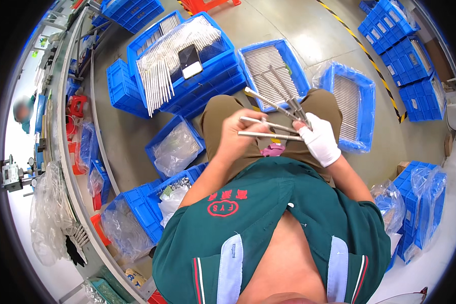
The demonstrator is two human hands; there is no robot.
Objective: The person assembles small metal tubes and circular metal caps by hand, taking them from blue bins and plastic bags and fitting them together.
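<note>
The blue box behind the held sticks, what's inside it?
Thin metal rods lie side by side in the blue box. The held rods hide some, and anything beneath the top layer can't be seen.

Just off centre toward 1 o'clock, slender silver-grey rods (pixel 281 136) look like smooth metal with a soft shine. A white fabric glove (pixel 321 143) at 3 o'clock is matt. The dark green shirt (pixel 263 197) at 6 o'clock and the brown trousers (pixel 216 119) at 12 o'clock are matt cloth. Stacked blue rectangular crates (pixel 207 87) at 11 o'clock are smooth, slightly glossy plastic; the flat rectangular phone (pixel 190 62) there has a glossy face. At 9 o'clock, a clear crinkled bag (pixel 175 152) is shiny plastic film.
</note>
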